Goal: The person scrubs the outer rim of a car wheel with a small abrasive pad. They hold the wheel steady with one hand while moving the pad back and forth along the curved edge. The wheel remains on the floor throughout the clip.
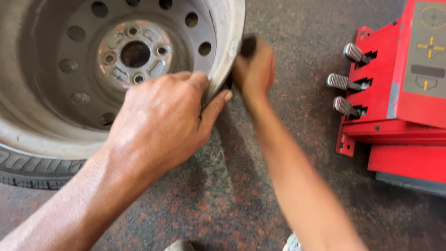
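At the bottom of the frame we see two forearms rising toward the centre, with pale shoe tips (293,242) just cut off by the lower edge. Our left hand (163,122), in the middle of the picture, has its fingers clamped over the rim edge of a grey steel wheel (55,79) that fills the upper left, thumb below and fingers curled on top. Our right hand (253,69), just right of that edge, is closed around a dark object (248,45) and pressed against the outside of the rim; it is blurred, so we cannot tell what the object is or how firmly it is gripped. We judge the main risk to be a pinch: the fingers sit right where rim meets tyre (32,169), and a slip of the dark object could drive it onto the left thumb. The rim edge looks worn and could cut skin. The speckled stone floor (223,195) may let the wheel skid if pushed sideways. Farther off, at the right edge, a red machine (409,116) with three metal pedals (346,81) is cropped, and its upper part is out of view. Most of the tyre is hidden beyond the left border.
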`<act>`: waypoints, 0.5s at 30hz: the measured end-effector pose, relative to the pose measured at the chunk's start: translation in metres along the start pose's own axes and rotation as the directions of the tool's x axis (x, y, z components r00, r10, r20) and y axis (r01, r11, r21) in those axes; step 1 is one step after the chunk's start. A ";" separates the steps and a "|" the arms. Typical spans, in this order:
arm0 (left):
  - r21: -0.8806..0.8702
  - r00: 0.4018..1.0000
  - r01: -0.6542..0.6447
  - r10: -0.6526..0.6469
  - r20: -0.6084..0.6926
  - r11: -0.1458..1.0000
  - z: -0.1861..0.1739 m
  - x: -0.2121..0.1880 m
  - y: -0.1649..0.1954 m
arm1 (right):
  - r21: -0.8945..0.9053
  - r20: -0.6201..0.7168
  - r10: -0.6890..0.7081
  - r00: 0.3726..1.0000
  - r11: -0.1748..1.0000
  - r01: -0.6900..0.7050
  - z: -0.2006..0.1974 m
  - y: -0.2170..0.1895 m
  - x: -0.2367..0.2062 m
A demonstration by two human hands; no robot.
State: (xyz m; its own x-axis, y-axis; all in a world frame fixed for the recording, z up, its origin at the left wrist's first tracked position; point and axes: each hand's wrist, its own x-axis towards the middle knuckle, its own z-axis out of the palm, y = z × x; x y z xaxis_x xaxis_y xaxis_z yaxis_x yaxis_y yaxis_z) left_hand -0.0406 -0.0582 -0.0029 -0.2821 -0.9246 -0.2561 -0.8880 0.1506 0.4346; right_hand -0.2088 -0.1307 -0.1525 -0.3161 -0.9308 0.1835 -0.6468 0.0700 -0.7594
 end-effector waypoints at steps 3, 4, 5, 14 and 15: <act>0.002 0.999 -0.023 0.023 -0.036 1.000 0.001 0.000 -0.001 | 0.090 -0.033 -0.082 0.996 0.992 0.084 -0.010 -0.002 -0.027; 0.006 0.990 -0.082 0.082 -0.116 0.997 0.002 -0.001 -0.001 | 0.098 -0.097 -0.130 0.987 0.985 0.139 -0.013 -0.003 -0.044; 0.008 0.971 -0.140 0.139 -0.194 0.990 0.003 -0.002 -0.002 | 0.078 -0.110 -0.090 0.990 0.992 0.099 -0.012 -0.004 -0.055; 0.020 0.968 -0.131 0.132 -0.214 0.991 0.011 -0.002 -0.008 | 0.054 -0.172 -0.042 0.984 0.997 0.052 -0.002 0.000 -0.058; 0.026 0.960 -0.157 0.158 -0.232 0.987 0.011 -0.002 -0.008 | 0.156 -0.172 -0.013 0.985 0.987 0.040 -0.004 -0.002 -0.075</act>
State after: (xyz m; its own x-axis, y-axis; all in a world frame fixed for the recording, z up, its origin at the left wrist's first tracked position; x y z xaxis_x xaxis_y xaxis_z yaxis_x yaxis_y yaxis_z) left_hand -0.0371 -0.0534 -0.0156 -0.3270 -0.9447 0.0231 -0.8418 0.3023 0.4471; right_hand -0.1867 -0.0599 -0.1626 -0.4221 -0.8561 0.2981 -0.5429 -0.0246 -0.8394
